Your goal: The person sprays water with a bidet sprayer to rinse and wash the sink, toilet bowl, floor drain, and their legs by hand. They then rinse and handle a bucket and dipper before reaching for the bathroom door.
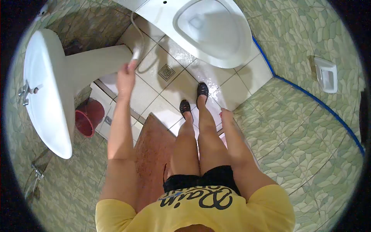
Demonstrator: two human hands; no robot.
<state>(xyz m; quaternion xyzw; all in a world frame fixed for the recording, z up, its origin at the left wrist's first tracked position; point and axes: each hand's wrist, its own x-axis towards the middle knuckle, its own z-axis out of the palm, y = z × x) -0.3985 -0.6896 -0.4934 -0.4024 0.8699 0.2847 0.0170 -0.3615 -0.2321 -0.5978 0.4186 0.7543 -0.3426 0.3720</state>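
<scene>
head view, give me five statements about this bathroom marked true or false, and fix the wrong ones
1. The left hand is nearer the pale hose than the right hand is. True.
2. The bucket is blue. False: the bucket near the sink is red.
3. The floor drain is square. True.
4. Both feet are bare. False: dark shoes are on them.
5. The yellow shirt carries lettering. True.

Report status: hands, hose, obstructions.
Left hand gripping the hose by its white end. Right hand, nothing visible in it. Sink pedestal close on the left, toilet ahead.
</scene>
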